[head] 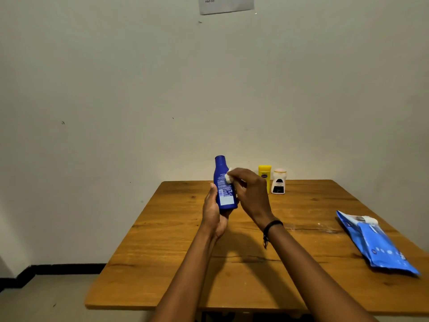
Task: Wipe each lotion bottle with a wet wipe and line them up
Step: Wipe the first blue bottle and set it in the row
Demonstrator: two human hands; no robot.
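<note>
The table [176, 263] is made of wood, finished smooth with a low sheen; grain, knots and a few dark cracks are seen in its top. Above the table's middle, a blue bottle [221, 173] of smooth, faintly glossy plastic is seen, with a soft white wipe [228, 178] wadded against it. At the table's far edge, a yellow bottle [264, 173] and a white bottle [278, 182] of smooth plastic are found. On the table's right side, a wipes pack [380, 247] of glossy, crinkled blue film is laid. Behind the table, the wall [116, 89] is painted matt, with a paper sheet [226, 4] fixed high on it.
</note>
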